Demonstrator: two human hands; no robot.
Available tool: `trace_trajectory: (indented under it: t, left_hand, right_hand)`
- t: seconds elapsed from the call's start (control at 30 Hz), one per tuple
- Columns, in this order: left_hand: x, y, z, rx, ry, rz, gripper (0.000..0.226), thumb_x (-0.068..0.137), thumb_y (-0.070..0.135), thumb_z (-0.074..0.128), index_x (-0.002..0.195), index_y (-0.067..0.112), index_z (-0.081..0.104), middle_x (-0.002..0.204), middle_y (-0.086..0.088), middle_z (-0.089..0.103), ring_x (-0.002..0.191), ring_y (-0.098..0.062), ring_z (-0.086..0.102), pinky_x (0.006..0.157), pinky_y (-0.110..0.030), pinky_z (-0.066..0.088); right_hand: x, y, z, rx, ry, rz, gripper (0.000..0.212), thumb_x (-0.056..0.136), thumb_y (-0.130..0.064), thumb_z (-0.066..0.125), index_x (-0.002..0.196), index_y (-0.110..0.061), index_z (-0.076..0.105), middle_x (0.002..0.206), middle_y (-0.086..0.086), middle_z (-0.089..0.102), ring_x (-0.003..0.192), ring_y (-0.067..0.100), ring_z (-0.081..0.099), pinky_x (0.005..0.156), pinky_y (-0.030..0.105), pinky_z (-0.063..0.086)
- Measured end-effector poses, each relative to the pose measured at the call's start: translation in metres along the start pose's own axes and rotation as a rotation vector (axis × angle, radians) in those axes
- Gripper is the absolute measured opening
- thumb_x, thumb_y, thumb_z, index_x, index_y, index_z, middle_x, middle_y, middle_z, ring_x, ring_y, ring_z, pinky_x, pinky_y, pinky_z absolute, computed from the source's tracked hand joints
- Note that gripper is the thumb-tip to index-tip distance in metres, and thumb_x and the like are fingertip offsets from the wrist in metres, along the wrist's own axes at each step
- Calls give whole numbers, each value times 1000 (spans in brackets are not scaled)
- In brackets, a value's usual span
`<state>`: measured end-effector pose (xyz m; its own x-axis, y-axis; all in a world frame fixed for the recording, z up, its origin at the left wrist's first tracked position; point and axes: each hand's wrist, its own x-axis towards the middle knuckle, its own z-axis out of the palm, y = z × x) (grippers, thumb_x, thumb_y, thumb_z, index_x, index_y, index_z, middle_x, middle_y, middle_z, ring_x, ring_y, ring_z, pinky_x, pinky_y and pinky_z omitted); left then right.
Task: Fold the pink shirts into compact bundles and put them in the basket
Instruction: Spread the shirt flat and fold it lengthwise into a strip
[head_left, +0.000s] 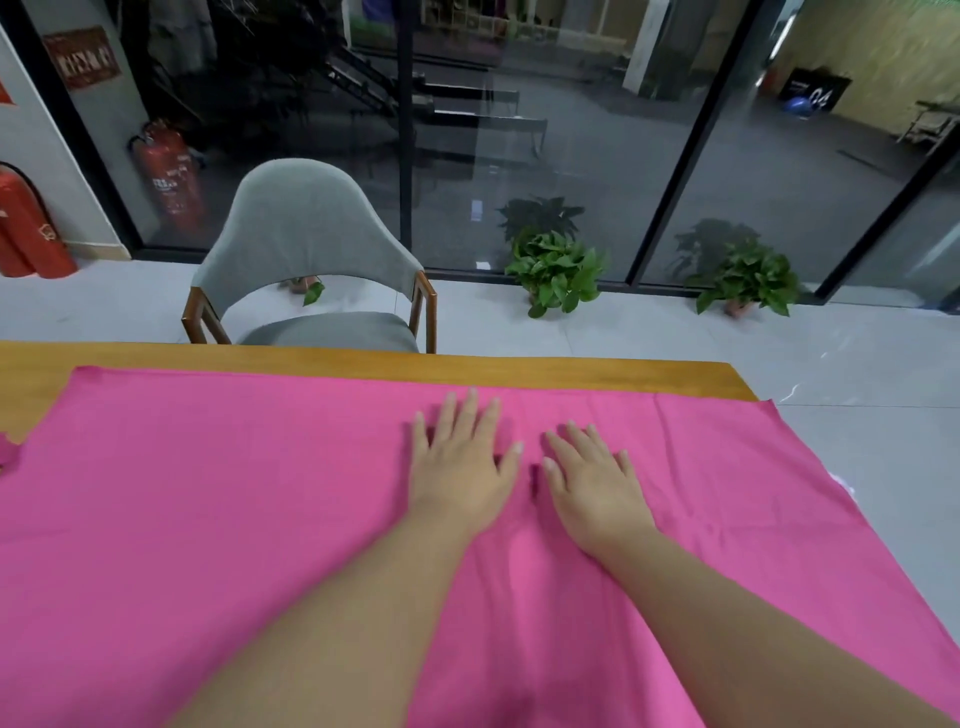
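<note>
A large pink shirt (218, 499) lies spread flat over most of the wooden table (322, 358), its right side hanging past the table's right edge. My left hand (462, 457) lies flat on the fabric near the far middle, fingers straight and spread. My right hand (592, 478) rests flat beside it, a little to the right, palm down. Both press on the cloth and hold nothing. A small bit of pink cloth (8, 452) shows at the left edge. No basket is in view.
A grey upholstered chair (306, 249) with wooden arms stands at the table's far side. Two potted plants (556, 270) (743, 280) sit on the tiled floor by the glass wall. Red fire extinguishers (31, 228) stand at far left.
</note>
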<state>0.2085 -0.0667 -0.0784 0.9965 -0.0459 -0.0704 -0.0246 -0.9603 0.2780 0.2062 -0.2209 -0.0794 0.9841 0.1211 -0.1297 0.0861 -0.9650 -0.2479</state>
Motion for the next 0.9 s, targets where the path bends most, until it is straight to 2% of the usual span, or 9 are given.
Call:
trace_trajectory:
  t: [0.13,0.3,0.37,0.43,0.47,0.53,0.67,0.77,0.9]
  left_hand:
    - [5,0,16,84,-19,16,61,96,57,14,151,36,-1,159,5,-9,146,-18,-15,116,-52,-8]
    - [4,0,16,102,-6,33,60,96,58,13,150,38,-5,159,6,-11,145,-17,-16,117,-51,-7]
    - [4,0,17,102,7,30,60,96,58,13,149,39,-6,159,7,-12,145,-17,-17,117,-50,-7]
    - [4,-1,18,95,15,27,60,95,60,10,149,39,-6,158,8,-12,145,-16,-17,117,-49,-8]
    - [4,-1,19,99,18,25,62,92,62,5,149,40,-6,158,8,-12,145,-15,-17,117,-49,-8]
    - [5,0,19,103,26,26,73,80,65,-8,149,41,-6,159,9,-11,145,-15,-16,117,-48,-7]
    - [5,0,20,98,26,19,81,71,65,-14,148,42,-6,159,10,-10,145,-13,-15,118,-48,-7]
    - [5,-1,20,96,27,20,80,71,65,-13,148,43,-6,159,11,-10,145,-13,-15,118,-47,-7]
    - [4,-1,21,100,16,14,80,71,65,-13,148,43,-6,158,12,-11,145,-12,-16,118,-46,-8]
  right_hand:
    - [22,35,-2,-64,-48,-60,50,101,-45,20,150,-40,10,160,-10,-1,146,12,-7,117,45,-5]
    - [60,78,-15,-116,-56,-37,49,102,-44,15,151,-38,8,160,-11,-1,146,12,-5,116,45,-4]
    - [76,88,-17,-74,-7,-34,49,103,-40,20,151,-31,17,159,-7,10,146,14,5,117,44,3]
    - [87,91,-19,-7,113,-46,43,102,-34,31,144,-23,38,149,2,34,137,22,27,114,40,19]
    - [92,90,-22,-14,166,-70,39,101,-31,37,136,-20,48,139,4,44,127,24,36,108,36,26]
    - [100,87,-28,-92,200,-128,30,98,-30,45,123,-18,57,123,2,51,115,22,41,95,32,30]
    - [109,80,-42,-68,138,-156,18,93,-33,56,103,-18,59,111,0,53,111,20,43,86,33,32]
    - [113,76,-43,-32,68,-186,13,94,-28,55,87,-18,52,102,5,57,102,24,49,84,35,39]
    - [118,75,-40,159,49,-92,17,101,-19,39,95,-10,52,99,12,59,93,29,52,73,33,37]
